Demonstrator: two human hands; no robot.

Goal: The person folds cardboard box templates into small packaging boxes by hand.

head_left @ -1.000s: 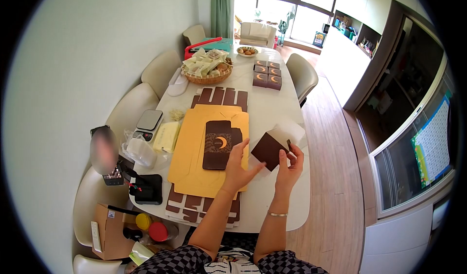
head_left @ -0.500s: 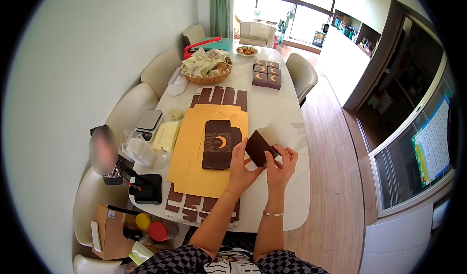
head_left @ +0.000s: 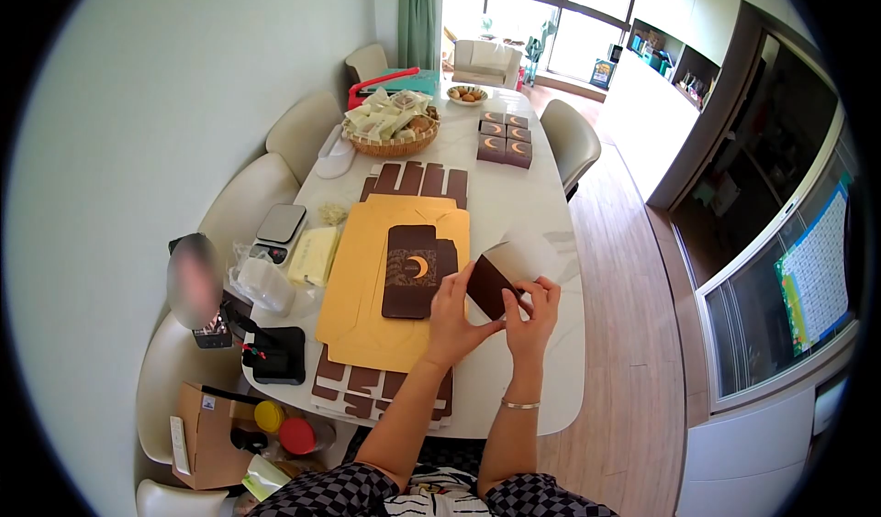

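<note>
Between my two hands is a small dark brown paper box [head_left: 491, 286], partly folded up, with its pale inner flap [head_left: 523, 255] raised toward the far side. My left hand [head_left: 451, 318] grips its left side, thumb along the bottom edge. My right hand [head_left: 530, 317] pinches the right side, fingers bent over the edge. Left of my hands, flat brown box blanks with a gold crescent moon [head_left: 409, 272] lie on a large gold cardboard sheet [head_left: 353, 278]. Under that sheet, more flat brown cut-outs [head_left: 422, 179] stick out at both ends.
Several finished moon boxes [head_left: 504, 141] stand at the far right of the table. A wicker basket [head_left: 392, 141] of wrapped packets, a bowl [head_left: 467, 96], a kitchen scale [head_left: 281, 224], a yellow pack [head_left: 314, 255] and a black phone stand [head_left: 275, 355] line the left and far side.
The box in my hands has turned slightly, so more of its pale inner flap shows. Both hands keep their grip in nearly the same place.
</note>
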